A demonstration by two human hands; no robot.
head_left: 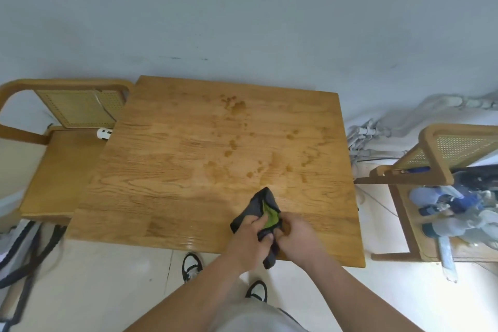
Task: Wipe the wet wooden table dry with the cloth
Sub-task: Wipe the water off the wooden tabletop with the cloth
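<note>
Table (175, 170) beside cluttered chair (458, 147); left hand (250, 234), right hand (296, 234) grip cloth (262, 203).

head view, steeply down over table (188, 159)

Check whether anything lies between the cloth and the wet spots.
Nothing visible does. The left hand and right hand hold the cloth at the table's near edge; only bare wood lies between it and the wet spots.

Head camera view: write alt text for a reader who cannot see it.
The left hand and right hand together hold a bunched grey-and-green cloth at the near edge of a wooden table dotted with wet patches. A wooden chair stands at one side, another at the other.
</note>
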